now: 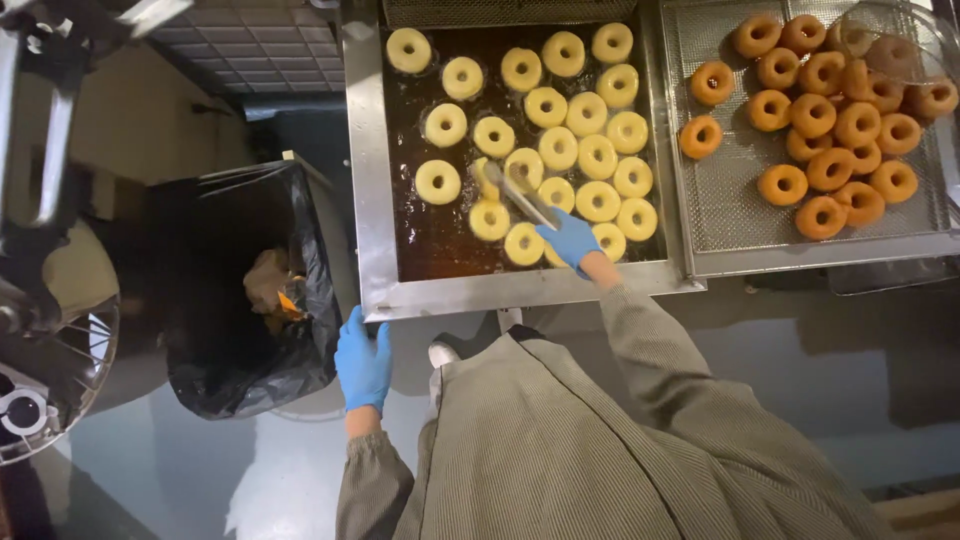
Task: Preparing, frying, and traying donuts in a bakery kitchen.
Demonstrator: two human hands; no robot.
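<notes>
My right hand [569, 238], in a blue glove, grips metal tongs [520, 193] that reach into the fryer [372, 200]. The tongs' tips are among several pale ring donuts [558, 147] floating in dark oil, near one at the middle left of the batch. My left hand [362, 361], also blue-gloved, hangs below the fryer's front left corner with fingers apart and nothing in it. It does not clearly touch the steel rim.
A wire draining tray [722, 210] to the right of the fryer holds several browned donuts [830, 120]. A bin with a black bag [240, 290] stands left of the fryer. A wheeled metal stand [40, 330] is at far left. The floor is below.
</notes>
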